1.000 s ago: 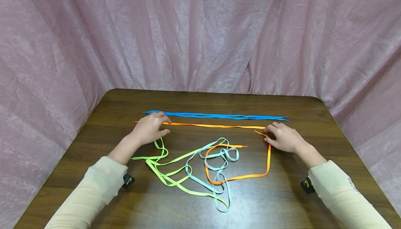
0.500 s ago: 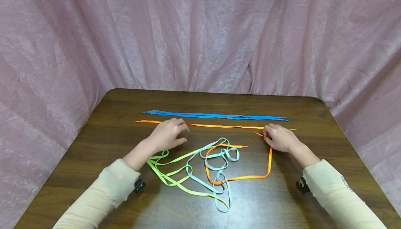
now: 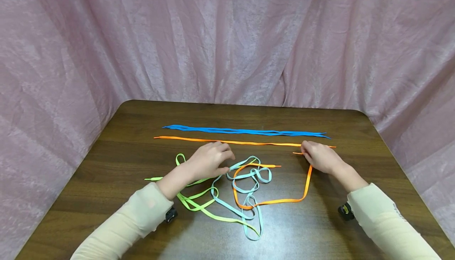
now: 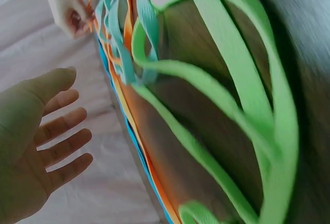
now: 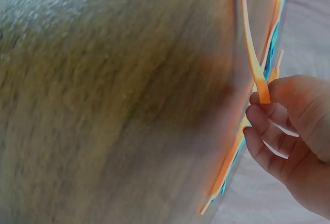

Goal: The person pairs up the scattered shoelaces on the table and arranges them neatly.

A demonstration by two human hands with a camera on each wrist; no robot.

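Between thumb and forefinger my right hand (image 3: 321, 157) pinches an orange shoelace (image 3: 284, 201) near one end; the right wrist view shows the orange lace (image 5: 251, 49) running into those fingertips. From there it drops toward me, bends and loops through a tangled light blue lace (image 3: 227, 206). My left hand (image 3: 209, 160) hovers empty at the left of this tangle, fingers spread and slightly bent. Below its wrist lies a loose bright green lace (image 3: 224, 219), partly hidden by the forearm. In the left wrist view the left hand (image 4: 31, 131) holds nothing.
Beyond the hands, a straightened orange lace (image 3: 249, 143) stretches across the brown wooden table (image 3: 106, 165). Several blue laces (image 3: 263, 132) lie side by side just behind it. A pink curtain (image 3: 227, 38) hangs past the table's far edge.
My left hand has moved right and toward me, from the straight orange lace's left end to the tangle. The right hand now pinches the loose orange lace, its end shifted slightly right.
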